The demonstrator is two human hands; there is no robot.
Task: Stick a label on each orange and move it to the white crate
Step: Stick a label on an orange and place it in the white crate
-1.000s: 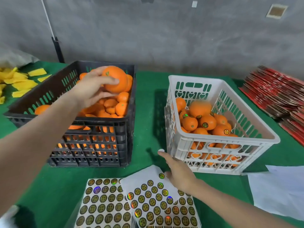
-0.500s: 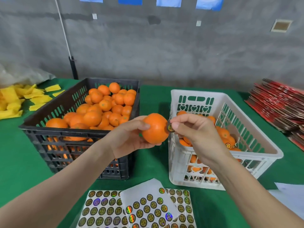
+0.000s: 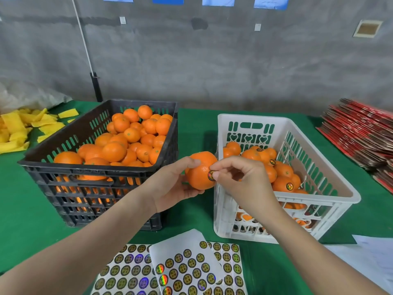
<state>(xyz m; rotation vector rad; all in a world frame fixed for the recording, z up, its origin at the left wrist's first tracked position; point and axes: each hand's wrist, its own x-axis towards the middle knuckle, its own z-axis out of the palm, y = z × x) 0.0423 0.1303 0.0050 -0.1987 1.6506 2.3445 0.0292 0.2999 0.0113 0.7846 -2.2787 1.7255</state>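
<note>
- Left hand (image 3: 170, 186): cupping one orange (image 3: 200, 179) from below, with the thumb lying over the top and the fingers curling round the underside. It is holding the fruit in mid-air at the centre of the view, between the two crates, apparently to present a bare flank to the other hand.
- Right hand (image 3: 244, 184): thumb and forefinger tips drawing together at the round label (image 3: 210, 175), pressing it onto the orange's three o'clock side. The remaining fingers are curling loosely toward the palm, carrying nothing else.
- Label: lying largely flat on the peel, with its right edge hiding under the thumb tip. Whether it is fully stuck down cannot be told.
- Black crate (image 3: 85, 169), ten o'clock: holding the heap of unlabelled oranges (image 3: 127, 135) and sitting on the left hand's side, seemingly as the supply.
- White crate (image 3: 323, 198), two o'clock: holding the labelled oranges (image 3: 284, 183), partly filled. Its left wall is standing just beside the held orange, so the transfer looks like a short move rightward.
- Sticker sheets (image 3: 131, 271), six o'clock: lying on the green cloth (image 3: 195, 124), with the top sheet curling at one corner and many labels remaining. They are lying nearest the person, likely for quick peeling.
- Step judged: label being applied; transfer to the white crate not yet done.
</note>
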